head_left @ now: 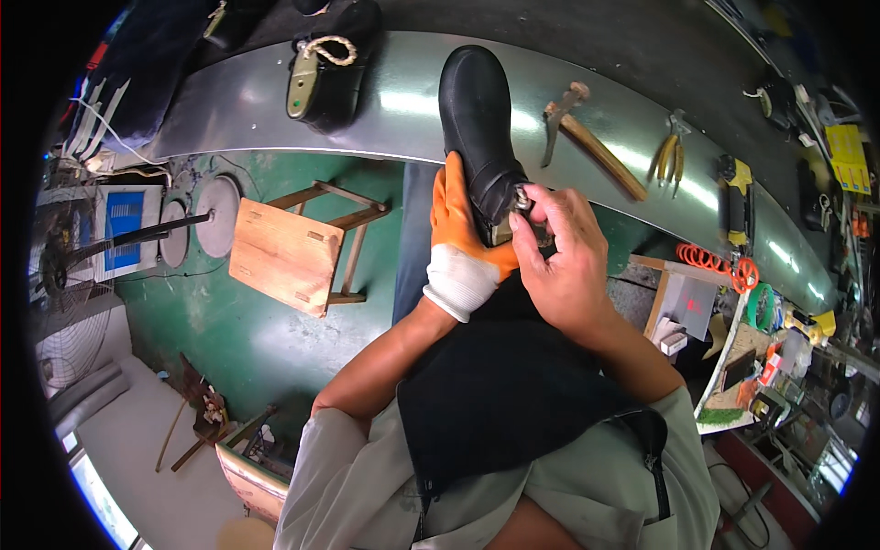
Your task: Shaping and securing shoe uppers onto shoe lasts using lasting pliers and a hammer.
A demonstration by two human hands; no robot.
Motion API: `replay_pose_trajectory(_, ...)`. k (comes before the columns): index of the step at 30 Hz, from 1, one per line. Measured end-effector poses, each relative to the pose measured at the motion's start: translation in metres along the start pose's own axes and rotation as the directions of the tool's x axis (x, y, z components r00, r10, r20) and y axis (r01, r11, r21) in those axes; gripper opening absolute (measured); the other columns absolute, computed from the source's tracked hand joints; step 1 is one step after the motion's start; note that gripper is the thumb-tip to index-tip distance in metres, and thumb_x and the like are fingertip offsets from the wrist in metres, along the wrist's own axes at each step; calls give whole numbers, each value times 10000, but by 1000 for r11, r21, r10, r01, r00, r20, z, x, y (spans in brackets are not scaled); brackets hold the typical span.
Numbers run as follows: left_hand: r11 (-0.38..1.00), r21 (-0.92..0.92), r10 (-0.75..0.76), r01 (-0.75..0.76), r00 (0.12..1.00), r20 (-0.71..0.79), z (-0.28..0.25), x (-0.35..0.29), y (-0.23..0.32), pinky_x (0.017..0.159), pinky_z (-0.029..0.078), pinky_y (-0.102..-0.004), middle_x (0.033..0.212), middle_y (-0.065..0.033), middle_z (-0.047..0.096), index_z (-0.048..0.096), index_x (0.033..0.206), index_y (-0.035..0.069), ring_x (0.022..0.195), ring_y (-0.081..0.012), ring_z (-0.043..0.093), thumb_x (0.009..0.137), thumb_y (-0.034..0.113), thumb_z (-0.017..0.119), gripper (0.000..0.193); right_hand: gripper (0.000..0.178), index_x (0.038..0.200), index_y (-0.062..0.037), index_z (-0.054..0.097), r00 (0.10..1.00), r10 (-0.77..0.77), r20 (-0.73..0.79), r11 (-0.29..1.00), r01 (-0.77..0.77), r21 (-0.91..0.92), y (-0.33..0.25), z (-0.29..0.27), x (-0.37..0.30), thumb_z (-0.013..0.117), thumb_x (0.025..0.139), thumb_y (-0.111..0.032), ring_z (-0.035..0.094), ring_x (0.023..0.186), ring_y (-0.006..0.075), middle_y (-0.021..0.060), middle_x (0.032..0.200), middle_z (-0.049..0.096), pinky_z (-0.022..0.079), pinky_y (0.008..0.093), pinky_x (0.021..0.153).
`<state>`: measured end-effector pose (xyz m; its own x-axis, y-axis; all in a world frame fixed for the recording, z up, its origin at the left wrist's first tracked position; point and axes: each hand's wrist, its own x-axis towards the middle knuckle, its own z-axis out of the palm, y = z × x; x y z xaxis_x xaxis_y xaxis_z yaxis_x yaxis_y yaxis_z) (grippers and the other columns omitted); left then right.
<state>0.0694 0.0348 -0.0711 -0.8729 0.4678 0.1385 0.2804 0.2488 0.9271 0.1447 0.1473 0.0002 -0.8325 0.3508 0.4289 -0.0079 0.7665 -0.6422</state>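
A black leather shoe [477, 110] points away from me, its toe over the metal bench and its heel end near my body. My left hand [454, 220], in an orange and white glove, is closed along the shoe's left side and supports it. A narrow black strap [495, 183] crosses the shoe near its opening. At the strap's right end, the thumb and bent fingers of my bare right hand [564, 243] pinch a small shiny metal piece [522, 198]. Its exact shape is partly covered by my fingertips.
On the curved metal bench [247, 101] lie a hammer [596, 151], pliers [672, 156] and a black shoe on a green last [321, 78]. A wooden stool [286, 257] stands at left, near a fan [64, 266]. An orange coiled hose [706, 258] hangs at right.
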Motion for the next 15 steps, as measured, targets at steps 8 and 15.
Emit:
replay_pose_trajectory(8, 997, -81, 19, -15, 999, 49, -4, -4, -7, 1153, 381, -471, 1496, -320, 405, 203, 1604, -22, 1376, -494, 431, 651, 214, 908, 1208, 193, 1016, -6, 669, 993, 49, 103, 929, -84, 361, 20, -6, -2, 691, 852, 92, 455, 664, 125, 25, 776, 483, 402, 278, 609)
replay_pose_trajectory(15, 973, -222, -65, 62, 998, -6, -13, -1, -4, 1170, 386, -398, 1488, -231, 456, 224, 1615, -26, 1377, -309, 479, 658, 194, 909, 1197, 118, 929, -70, 675, 718, -344, 605, 742, -187, 644, -6, -53, 3, 702, 832, -9, 558, 855, 229, 36, 811, 530, 444, 360, 834)
